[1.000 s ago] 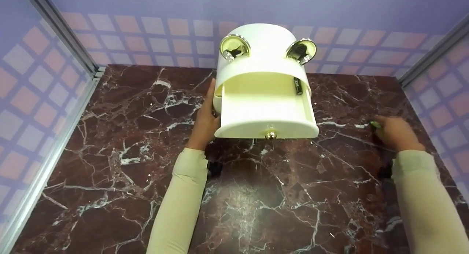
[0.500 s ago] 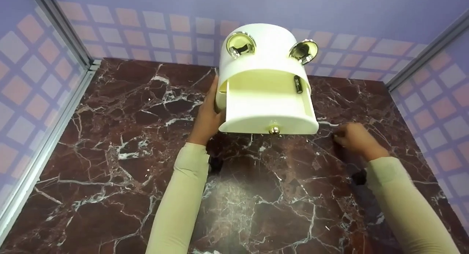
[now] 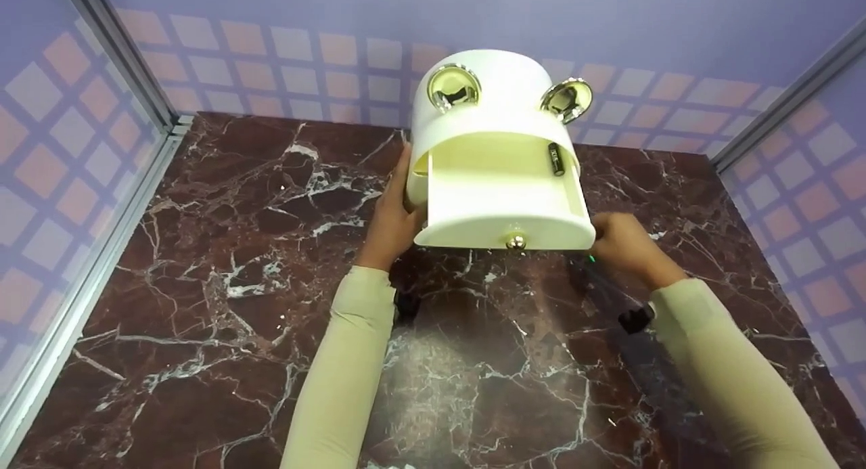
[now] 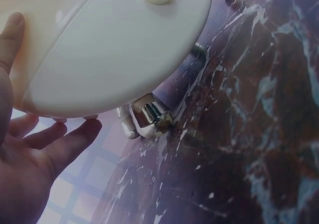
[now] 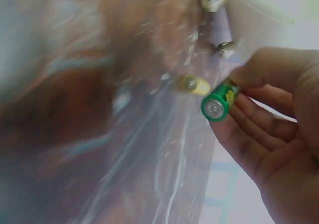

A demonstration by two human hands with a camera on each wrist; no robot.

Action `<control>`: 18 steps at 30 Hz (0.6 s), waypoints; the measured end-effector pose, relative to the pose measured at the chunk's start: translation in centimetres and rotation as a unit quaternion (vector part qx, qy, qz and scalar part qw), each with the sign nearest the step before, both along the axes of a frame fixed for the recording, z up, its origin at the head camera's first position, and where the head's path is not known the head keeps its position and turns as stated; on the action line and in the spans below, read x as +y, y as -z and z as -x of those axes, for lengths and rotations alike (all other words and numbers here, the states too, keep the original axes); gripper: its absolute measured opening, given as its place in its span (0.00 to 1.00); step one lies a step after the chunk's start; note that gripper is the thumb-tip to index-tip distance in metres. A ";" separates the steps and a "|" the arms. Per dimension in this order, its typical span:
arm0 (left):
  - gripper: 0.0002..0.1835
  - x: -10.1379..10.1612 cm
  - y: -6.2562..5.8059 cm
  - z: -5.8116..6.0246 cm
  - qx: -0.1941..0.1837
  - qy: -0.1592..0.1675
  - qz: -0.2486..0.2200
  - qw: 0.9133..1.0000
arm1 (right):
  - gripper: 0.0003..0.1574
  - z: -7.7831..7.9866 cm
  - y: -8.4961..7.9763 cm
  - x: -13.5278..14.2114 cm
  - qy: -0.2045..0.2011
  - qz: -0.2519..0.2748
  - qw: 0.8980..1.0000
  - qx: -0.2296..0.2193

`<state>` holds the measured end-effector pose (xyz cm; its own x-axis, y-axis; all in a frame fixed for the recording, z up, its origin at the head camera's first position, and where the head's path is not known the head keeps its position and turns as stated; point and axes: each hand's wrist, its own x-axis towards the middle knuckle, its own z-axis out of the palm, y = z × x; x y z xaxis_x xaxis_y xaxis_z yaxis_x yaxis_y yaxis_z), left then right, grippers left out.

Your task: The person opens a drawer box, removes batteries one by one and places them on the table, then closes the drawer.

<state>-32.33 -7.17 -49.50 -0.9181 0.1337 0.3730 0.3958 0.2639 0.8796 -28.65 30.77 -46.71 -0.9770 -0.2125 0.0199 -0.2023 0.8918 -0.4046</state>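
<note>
A white drawer box (image 3: 497,93) with two round gold ears stands before the back wall, its drawer (image 3: 504,232) pulled out. One dark battery (image 3: 556,159) lies in the drawer's right side. My left hand (image 3: 392,229) rests against the box's left side; in the left wrist view its fingers (image 4: 75,142) are fairly straight and touch the edge. Beside the drawer's right front corner, my right hand (image 3: 626,242) pinches a green battery (image 5: 219,102) between thumb and fingers. Behind it in the right wrist view shows a small yellow cylinder with a metal end (image 5: 194,84), blurred, perhaps another battery.
The box stands on short shiny metal feet (image 4: 149,117) on a dark red marbled tabletop (image 3: 223,361). A tile-patterned wall (image 3: 304,56) closes off the back, and metal-framed side panels (image 3: 798,97) bound both sides.
My right hand has moved left from the tabletop's right side to the drawer's corner with the green battery. The left hand stays at the box, which appears slightly further right.
</note>
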 end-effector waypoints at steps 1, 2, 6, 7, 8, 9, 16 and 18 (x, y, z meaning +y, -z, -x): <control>0.51 0.0 0.0 0.0 0.001 0.000 -0.002 1.000 | 0.08 0.4 -0.1 -0.2 0.009 0.003 1.000 0.009; 0.50 0.1 0.1 0.0 0.003 0.000 -0.003 1.000 | 0.08 0.9 -0.1 -0.3 0.018 0.006 1.000 0.016; 0.49 0.2 0.4 -0.2 -0.005 0.000 -0.001 1.000 | 0.08 2.4 0.7 -0.3 0.052 0.009 0.998 0.026; 0.49 0.2 0.5 -0.2 -0.009 -0.001 0.001 1.000 | 0.09 2.7 1.0 -0.2 0.060 0.011 0.998 0.019; 0.49 0.2 0.5 -0.2 -0.013 -0.001 0.003 1.000 | 0.09 2.9 1.3 -0.1 0.066 0.010 0.998 0.015; 0.49 0.3 0.5 -0.3 -0.016 -0.002 0.005 1.000 | 0.09 3.1 1.5 -0.1 0.069 0.009 0.998 0.010; 0.49 0.2 0.2 -0.1 -0.008 -0.009 0.003 1.000 | 0.10 4.3 2.5 0.4 0.064 -0.002 0.998 0.010; 0.49 0.0 0.0 0.0 -0.010 -0.007 0.002 1.000 | 0.11 4.5 2.5 0.4 0.064 0.003 0.998 0.012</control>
